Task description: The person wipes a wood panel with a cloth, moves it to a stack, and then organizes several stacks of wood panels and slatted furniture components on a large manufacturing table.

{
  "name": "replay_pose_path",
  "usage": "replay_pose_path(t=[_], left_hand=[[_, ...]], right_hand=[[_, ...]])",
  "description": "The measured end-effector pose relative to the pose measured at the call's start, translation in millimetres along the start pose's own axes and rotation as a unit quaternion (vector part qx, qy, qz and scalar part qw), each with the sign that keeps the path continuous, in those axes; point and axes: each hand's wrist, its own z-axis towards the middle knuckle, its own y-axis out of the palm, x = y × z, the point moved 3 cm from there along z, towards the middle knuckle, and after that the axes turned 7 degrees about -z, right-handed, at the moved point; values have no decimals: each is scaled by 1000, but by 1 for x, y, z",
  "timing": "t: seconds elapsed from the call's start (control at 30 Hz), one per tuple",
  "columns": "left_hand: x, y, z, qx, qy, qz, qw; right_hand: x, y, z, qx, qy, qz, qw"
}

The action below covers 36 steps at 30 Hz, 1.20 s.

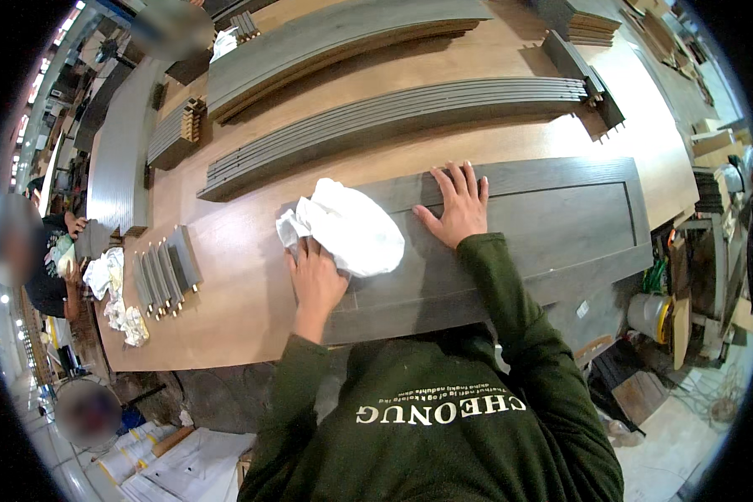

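Observation:
A dark grey wood-grain door panel [552,224] with a recessed centre lies flat along the near edge of the table. My left hand [316,280] is at the panel's left end, with a bunched white cloth [360,230]. Its fingertips go under the cloth's near edge and are partly hidden there. Palm down on the panel's far side, my right hand [460,207] holds nothing, and its fingers are stretched apart. The cloth lies between the two hands, nearer the left one.
Beyond the panel lies a long row of grey rails [393,121], with stacked wide boards [335,54] behind. Short grey pieces with dowel ends [167,272] and crumpled white cloths [107,276] sit at left, near another person [50,263]. A white bucket [647,316] stands right, below the table.

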Motion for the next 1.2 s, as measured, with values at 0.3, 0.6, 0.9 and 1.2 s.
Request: replay_pose_path(t=[0.3, 0.6, 0.9, 1.2], left_hand=[[6, -2, -22, -15, 8, -14, 1000], [4, -1, 19, 6, 9, 8, 1000], [4, 7, -16, 9, 28, -13, 999], [-81, -47, 38, 218, -143, -204, 944]], right_hand=[[4, -1, 3, 7, -2, 10, 1000], [0, -2, 1, 3, 3, 12, 1000], [0, -5, -2, -2, -1, 8, 1000], [7, 2, -3, 28, -3, 11, 1000]])
